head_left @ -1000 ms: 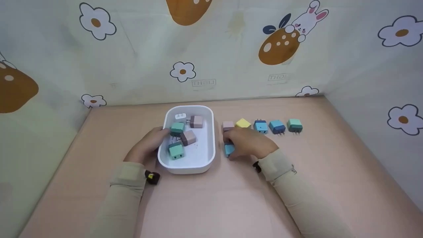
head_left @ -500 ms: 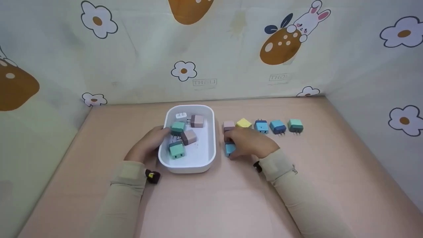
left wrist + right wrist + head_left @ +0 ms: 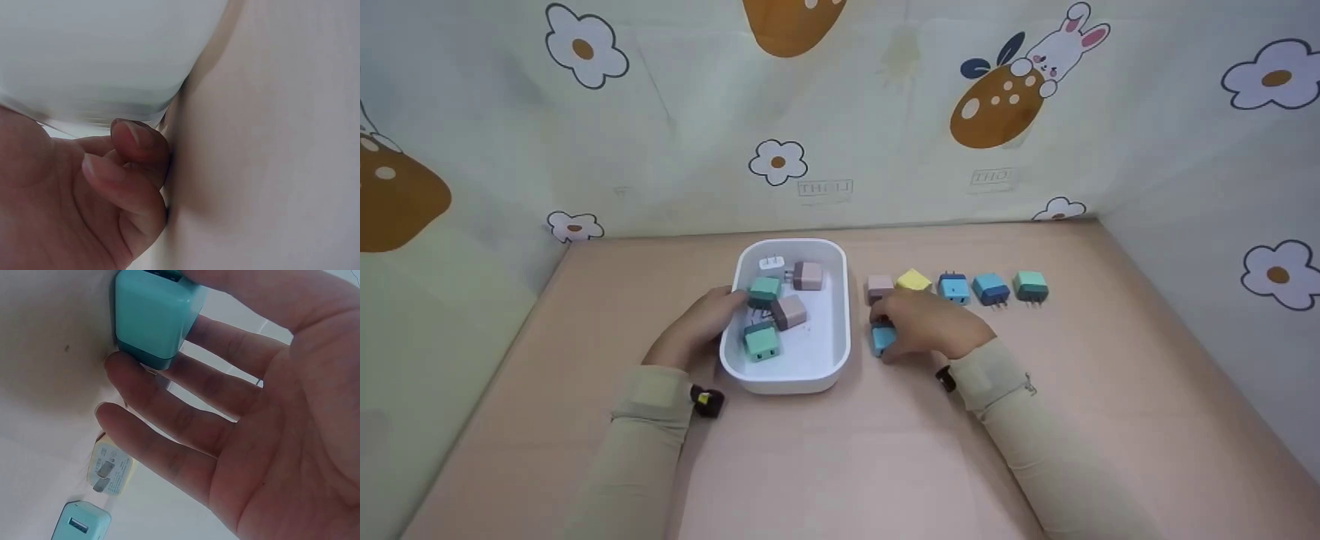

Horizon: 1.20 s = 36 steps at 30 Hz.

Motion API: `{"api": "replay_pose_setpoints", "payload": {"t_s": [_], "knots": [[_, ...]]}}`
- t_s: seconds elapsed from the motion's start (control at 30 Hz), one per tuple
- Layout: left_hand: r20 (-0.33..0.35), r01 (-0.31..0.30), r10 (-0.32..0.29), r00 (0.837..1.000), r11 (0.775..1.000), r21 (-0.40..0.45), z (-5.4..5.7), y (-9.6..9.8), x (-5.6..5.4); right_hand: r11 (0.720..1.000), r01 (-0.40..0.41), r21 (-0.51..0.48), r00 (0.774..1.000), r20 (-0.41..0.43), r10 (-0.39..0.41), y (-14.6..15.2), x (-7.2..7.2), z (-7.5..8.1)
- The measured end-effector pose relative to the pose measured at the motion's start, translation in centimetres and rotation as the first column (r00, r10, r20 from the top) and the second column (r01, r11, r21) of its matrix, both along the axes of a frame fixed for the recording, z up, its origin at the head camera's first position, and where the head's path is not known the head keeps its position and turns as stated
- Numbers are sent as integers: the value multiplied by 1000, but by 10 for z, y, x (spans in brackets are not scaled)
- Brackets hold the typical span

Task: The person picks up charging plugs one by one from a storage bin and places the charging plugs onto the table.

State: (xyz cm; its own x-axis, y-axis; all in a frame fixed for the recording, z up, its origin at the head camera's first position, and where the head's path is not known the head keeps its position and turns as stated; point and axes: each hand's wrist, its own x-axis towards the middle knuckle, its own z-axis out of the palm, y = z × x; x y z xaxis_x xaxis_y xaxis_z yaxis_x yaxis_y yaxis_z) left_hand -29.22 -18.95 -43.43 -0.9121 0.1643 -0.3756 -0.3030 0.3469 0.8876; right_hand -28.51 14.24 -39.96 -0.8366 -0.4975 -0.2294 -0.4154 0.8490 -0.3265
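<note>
A white plastic tray [image 3: 831, 367] stands on the table with several chargers inside. My left hand [image 3: 697, 322] holds it by the left wall near the rim; in the left wrist view, two curled fingers [image 3: 126, 188] lie low beside the tray, close to the tabletop. Just right of the tray, my right hand [image 3: 926, 322] pinches a blue USB wall charger [image 3: 883, 340] with a darker blue prong end. The right wrist view shows this blue charger [image 3: 152, 312] between thumb and fingers, down at the tabletop; the other fingers [image 3: 152, 444] spread below it.
Behind the right hand runs a row of chargers: a pink one [image 3: 879, 286], a yellow one [image 3: 913, 280], two blue ones [image 3: 953, 289] and a green one [image 3: 1030, 286]. Patterned cloth walls [image 3: 675, 112] enclose the back and sides of the table [image 3: 840, 480].
The view has shifted very slightly. Both hands, the tray and the chargers otherwise keep their places.
</note>
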Motion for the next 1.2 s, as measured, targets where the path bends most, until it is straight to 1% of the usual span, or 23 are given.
{"api": "replay_pose_setpoints", "payload": {"t_s": [0.13,0.33,0.53,0.63,0.73,0.87,1.07,1.2], "knots": [[-6,5,-5,1000,1000,15,1,0,0,1000,2,6,1000,-1,-2,0,0,0],[24,-13,13,1000,1000,25,1,0,0,1000,-2,18,1000,-10,2,0,1,1],[11,-2,2,1000,1000,7,0,0,-2,1000,-4,4,1000,-9,4,0,1,2],[17,-4,4,1000,1000,3,0,-1,-3,1000,-11,7,1000,-18,11,0,1,2],[-12,9,-9,1000,1000,-14,0,-1,-3,1000,-19,10,1000,-23,19,0,1,3],[-29,20,-21,999,1000,-24,0,-1,-2,1000,-20,8,1000,-11,20,0,2,5],[-16,10,-10,1000,1000,-27,1,-1,-2,1000,-4,2,1000,-3,4,0,2,5],[-6,0,0,1000,1000,-8,0,-1,-1,1000,0,-1,1000,-12,0,0,3,7]]}}
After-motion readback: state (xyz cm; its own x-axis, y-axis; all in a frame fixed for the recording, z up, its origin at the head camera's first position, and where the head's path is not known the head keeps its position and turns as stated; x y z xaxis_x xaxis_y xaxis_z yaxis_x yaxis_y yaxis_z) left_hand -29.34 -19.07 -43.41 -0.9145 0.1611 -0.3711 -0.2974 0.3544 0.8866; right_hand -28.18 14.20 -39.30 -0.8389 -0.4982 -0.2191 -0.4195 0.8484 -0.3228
